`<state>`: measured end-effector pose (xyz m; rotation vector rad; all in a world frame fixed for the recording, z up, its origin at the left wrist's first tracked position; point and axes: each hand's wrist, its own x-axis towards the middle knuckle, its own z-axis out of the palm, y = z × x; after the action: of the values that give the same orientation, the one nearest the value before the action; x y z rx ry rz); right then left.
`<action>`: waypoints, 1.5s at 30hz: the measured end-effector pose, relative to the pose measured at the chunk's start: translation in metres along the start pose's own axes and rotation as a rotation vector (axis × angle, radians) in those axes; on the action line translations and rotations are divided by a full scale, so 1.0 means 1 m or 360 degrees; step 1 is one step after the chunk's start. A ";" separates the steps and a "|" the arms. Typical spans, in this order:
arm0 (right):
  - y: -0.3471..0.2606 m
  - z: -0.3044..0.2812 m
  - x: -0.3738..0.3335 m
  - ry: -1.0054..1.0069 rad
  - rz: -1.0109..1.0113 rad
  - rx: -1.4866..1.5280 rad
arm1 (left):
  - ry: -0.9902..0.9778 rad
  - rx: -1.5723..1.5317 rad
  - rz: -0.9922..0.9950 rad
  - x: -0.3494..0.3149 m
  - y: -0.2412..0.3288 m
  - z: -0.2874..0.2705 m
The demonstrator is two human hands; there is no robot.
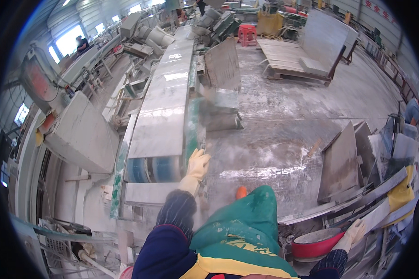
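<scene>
My left hand, in a cream rubber glove, reaches forward to the green side rail of a conveyor. Its fingers are loosely bent at the rail, with nothing visible in them. Pale wet slabs lie along the belt, the nearest ending above blue rollers. Out to the right, my gloved right hand is at the near end of a pale strip. Its fingers look stretched out, and whether they press on the strip is hard to see. A red tub stands just left of it.
A green apron covers my front. Slabs lean at the right. A wooden pallet bears a large upright slab, near a red stool. A bulky pale machine housing stands left. One person is at the far right.
</scene>
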<state>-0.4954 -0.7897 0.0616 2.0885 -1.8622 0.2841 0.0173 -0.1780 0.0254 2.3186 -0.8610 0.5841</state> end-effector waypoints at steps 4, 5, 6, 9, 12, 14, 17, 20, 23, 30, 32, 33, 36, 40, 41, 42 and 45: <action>0.000 0.000 -0.001 0.0045 -0.0018 0.0014 | 0.0082 -0.0049 -0.0122 -0.001 0.004 0.001; -0.001 -0.002 -0.002 0.0017 -0.0013 0.0013 | 0.0066 -0.0030 -0.0117 0.000 0.004 0.001; -0.001 -0.004 -0.002 -0.0024 0.0000 0.0003 | 0.0048 -0.0013 -0.0112 0.000 0.004 0.000; -0.002 -0.005 -0.004 -0.0043 -0.0019 0.0014 | -0.0048 -0.0024 -0.0217 0.001 0.003 -0.001; 0.000 0.003 -0.002 0.0026 -0.0012 0.0020 | -0.0060 -0.0039 -0.0201 0.000 0.002 -0.001; 0.004 0.012 -0.002 0.0072 -0.0019 0.0016 | -0.0024 -0.0046 -0.0162 0.000 0.001 0.001; 0.010 0.021 -0.001 0.0178 -0.0138 0.0060 | 0.0100 -0.0034 -0.0078 -0.001 -0.001 0.004; 0.012 0.025 -0.001 0.0155 -0.0142 0.0053 | 0.0202 -0.0023 0.0054 -0.003 -0.003 0.006; 0.013 0.027 -0.004 0.0217 -0.0157 0.0119 | 0.0093 -0.0091 -0.0017 -0.004 -0.005 0.006; 0.015 0.029 -0.009 0.0298 -0.0264 0.0169 | 0.0154 -0.0052 -0.0010 -0.005 -0.008 0.011; 0.014 0.027 -0.011 0.0278 -0.0278 0.0186 | 0.0155 -0.0060 -0.0032 -0.006 -0.008 0.013; 0.014 0.026 -0.012 0.0298 -0.0288 0.0176 | 0.0167 -0.0057 -0.0033 -0.007 -0.009 0.014; 0.013 0.023 -0.018 0.0343 -0.0339 0.0193 | 0.0163 -0.0065 -0.0096 -0.009 -0.010 0.016; 0.013 0.023 -0.023 0.0394 -0.0367 0.0199 | 0.0112 -0.0117 -0.0159 -0.009 -0.012 0.019; 0.013 0.024 -0.023 0.0398 -0.0369 0.0198 | 0.0129 -0.0099 -0.0129 -0.009 -0.012 0.019; 0.014 0.026 -0.024 0.0402 -0.0370 0.0197 | 0.0158 -0.0090 -0.0122 -0.009 -0.012 0.019; 0.017 0.034 -0.026 0.0469 -0.0401 0.0252 | 0.0116 -0.0115 -0.0160 -0.009 -0.009 0.016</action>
<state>-0.5175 -0.7797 0.0227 2.2140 -1.4329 0.6542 0.0206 -0.1788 0.0051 2.2467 -0.7156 0.5813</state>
